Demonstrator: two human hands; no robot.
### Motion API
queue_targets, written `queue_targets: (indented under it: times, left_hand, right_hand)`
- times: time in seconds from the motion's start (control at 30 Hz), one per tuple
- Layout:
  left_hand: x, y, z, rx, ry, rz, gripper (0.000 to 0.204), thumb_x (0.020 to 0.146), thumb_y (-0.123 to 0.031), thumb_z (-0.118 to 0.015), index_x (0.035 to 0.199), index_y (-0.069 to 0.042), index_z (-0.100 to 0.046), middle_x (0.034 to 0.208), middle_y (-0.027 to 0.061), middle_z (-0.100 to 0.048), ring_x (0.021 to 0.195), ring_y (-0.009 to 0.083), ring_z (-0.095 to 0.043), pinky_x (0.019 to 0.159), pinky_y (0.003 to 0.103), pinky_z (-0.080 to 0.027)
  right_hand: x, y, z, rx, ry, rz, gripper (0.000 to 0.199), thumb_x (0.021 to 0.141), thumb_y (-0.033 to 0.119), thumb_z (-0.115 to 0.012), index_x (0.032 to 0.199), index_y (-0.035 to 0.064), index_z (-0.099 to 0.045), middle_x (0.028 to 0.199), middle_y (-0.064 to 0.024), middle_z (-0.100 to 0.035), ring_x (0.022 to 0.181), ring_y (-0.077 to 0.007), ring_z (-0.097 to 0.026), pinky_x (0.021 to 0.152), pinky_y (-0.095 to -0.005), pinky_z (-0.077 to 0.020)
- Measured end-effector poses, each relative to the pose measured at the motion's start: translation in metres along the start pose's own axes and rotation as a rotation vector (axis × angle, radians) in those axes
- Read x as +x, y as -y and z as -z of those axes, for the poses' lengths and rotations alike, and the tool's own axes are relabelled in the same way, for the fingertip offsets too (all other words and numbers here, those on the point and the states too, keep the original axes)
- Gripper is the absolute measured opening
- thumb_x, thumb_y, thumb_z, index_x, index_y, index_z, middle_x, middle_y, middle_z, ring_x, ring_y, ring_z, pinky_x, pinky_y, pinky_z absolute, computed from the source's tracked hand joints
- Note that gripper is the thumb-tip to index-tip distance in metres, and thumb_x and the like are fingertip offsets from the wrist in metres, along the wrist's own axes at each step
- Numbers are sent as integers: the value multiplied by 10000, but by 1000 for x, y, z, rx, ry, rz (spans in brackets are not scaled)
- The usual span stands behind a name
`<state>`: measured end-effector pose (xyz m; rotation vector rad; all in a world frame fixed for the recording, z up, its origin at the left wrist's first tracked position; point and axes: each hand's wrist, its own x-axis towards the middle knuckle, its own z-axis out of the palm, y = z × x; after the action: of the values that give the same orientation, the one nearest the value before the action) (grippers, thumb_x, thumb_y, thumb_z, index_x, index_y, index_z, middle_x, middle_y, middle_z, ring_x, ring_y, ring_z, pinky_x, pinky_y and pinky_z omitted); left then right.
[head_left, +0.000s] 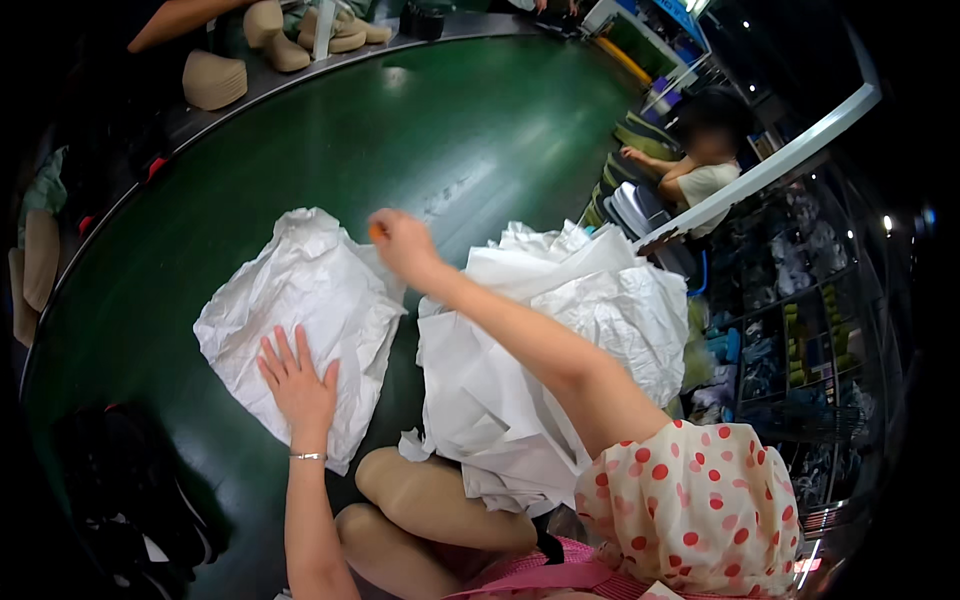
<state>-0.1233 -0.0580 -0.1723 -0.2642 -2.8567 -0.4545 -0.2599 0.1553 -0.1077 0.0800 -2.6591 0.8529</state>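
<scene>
My left hand [300, 385] lies flat, fingers spread, on a crumpled sheet of white paper [300, 270] on the green surface. My right hand [404, 245] is closed above the sheet's upper right edge. A small orange thing [377, 231] shows between its fingers; its kind is too small to make out. Under my right forearm is a loose heap of white paper sheets [630, 310], wrinkled and overlapping. Two smooth, rounded beige forms [425, 495] lie near me, just below the papers.
The green tabletop [420, 120] stretches away to a curved metal edge. Black shoes [130, 490] stand at the lower left. Beige foot-shaped forms [275, 35] line the far left side. A person [700, 170] sits at the right by stacked dark pieces, near a pale metal bar [780, 155].
</scene>
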Motion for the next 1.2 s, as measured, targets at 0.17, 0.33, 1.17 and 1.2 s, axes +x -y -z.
queue_targets:
  times: [0.17,0.33,1.17,1.2]
  left_hand:
    - [0,5,2,8,3,0,695,812,-383,-547,1378,-62,-305,1461,167,-194,1344,388,-132,1089,505,-107]
    - [-5,5,4,-57,15,16,672,811,-347,-541,1380,-76,-308,1463,151,-200,1353,359,-132,1094,495,-91]
    - [107,91,-38,207,7,-130,644,864,-410,-518,1393,-120,-293,1444,85,-284,1346,301,-200,1084,476,-151]
    - [114,81,-34,170,27,-145,642,870,-404,-509,1398,-119,-281,1450,83,-272,1349,301,-192,1085,477,-147]
  right_hand:
    - [-87,78,-47,331,500,520,392,795,198,-589,1174,114,-542,1184,-159,-535,1093,-326,-507,944,-396,-399]
    - [-108,21,-82,-60,306,579,523,819,291,-563,1303,142,-429,1365,-148,-371,1268,-315,-336,1049,-455,-248]
    - [-97,1,-101,-323,-2,9,633,823,379,-533,1303,-8,-391,1393,-199,-319,1325,-337,-237,1076,-523,-145]
    - [-95,-3,-90,-317,-16,23,643,814,375,-543,1299,-18,-392,1393,-204,-317,1327,-343,-231,1079,-524,-136]
